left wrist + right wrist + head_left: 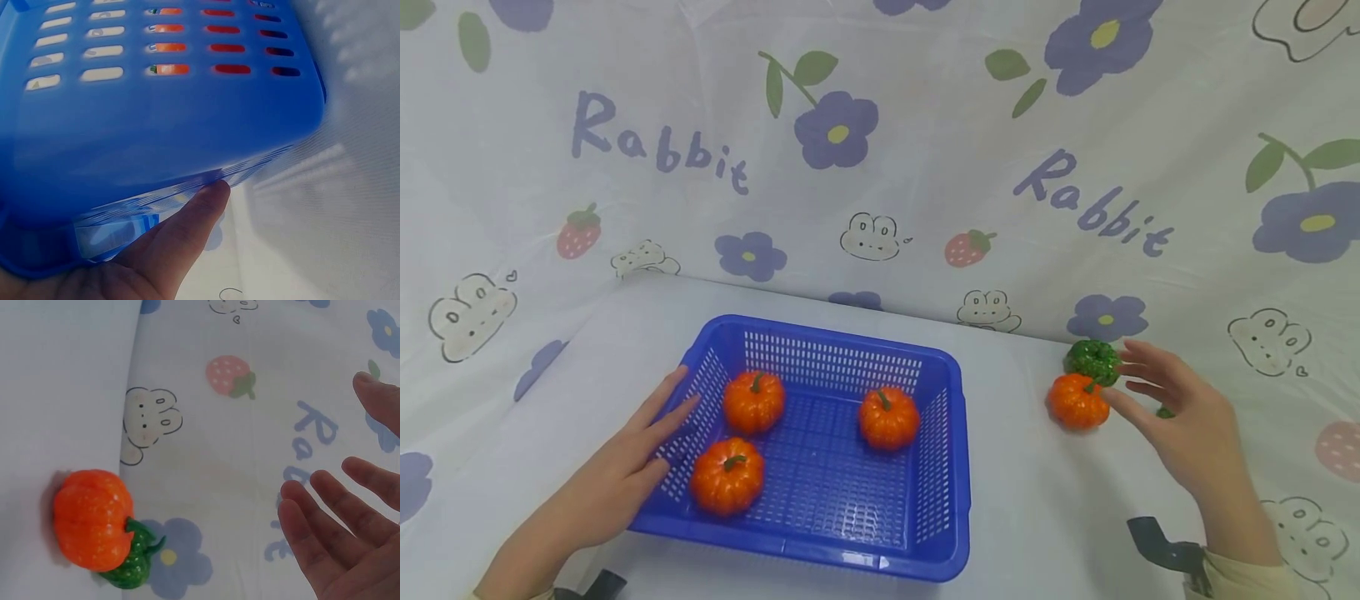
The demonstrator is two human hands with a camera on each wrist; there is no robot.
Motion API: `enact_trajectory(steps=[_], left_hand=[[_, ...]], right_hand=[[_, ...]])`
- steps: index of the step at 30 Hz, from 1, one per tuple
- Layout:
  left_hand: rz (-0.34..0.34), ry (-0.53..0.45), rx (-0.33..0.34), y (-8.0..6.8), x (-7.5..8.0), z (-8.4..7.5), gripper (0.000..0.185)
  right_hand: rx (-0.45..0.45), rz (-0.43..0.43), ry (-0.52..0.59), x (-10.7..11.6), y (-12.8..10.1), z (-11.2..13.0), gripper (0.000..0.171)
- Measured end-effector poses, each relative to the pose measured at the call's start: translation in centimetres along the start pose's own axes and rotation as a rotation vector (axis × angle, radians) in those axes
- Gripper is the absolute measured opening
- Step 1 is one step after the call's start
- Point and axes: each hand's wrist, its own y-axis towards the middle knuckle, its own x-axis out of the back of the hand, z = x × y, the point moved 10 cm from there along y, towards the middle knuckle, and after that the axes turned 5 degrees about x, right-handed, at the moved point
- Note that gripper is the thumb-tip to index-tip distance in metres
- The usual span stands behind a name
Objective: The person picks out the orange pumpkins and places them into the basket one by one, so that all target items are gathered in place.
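A blue plastic basket point(816, 546) with slotted walls holds three small orange pumpkins, two on its left side point(754, 403) and one on its right point(889, 419). My left hand point(617, 479) rests on the basket's left rim, its fingers reaching over the edge. Up close in the left wrist view, a digit touches the blue plastic point(156, 131). Over on the right, my right hand point(1187, 417) is held with fingers apart and nothing in them, beside an orange pumpkin point(1077, 402) and a glittery green pumpkin point(1092, 362) behind it.
A bit of another green object point(1165, 412) shows past the right hand's thumb, mostly hidden. The white table point(1007, 500) meets a hanging cloth point(925, 167) printed with flowers, rabbits and strawberries along its back edge.
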Motion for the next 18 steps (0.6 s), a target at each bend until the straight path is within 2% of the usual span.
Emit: enact_trajectory(steps=[10,18], left_hand=[[0.005,0.001,0.009,-0.1,-0.1,0.2,0.068],[-0.003,-0.008,-0.010,-0.1,0.0,0.0,0.068]], right_hand=[[-0.065,0.007,-0.053,0.6,-0.4,-1.9,0.072],[-0.106,0.021,-0.069,0.5,-0.6,-2.8,0.070]])
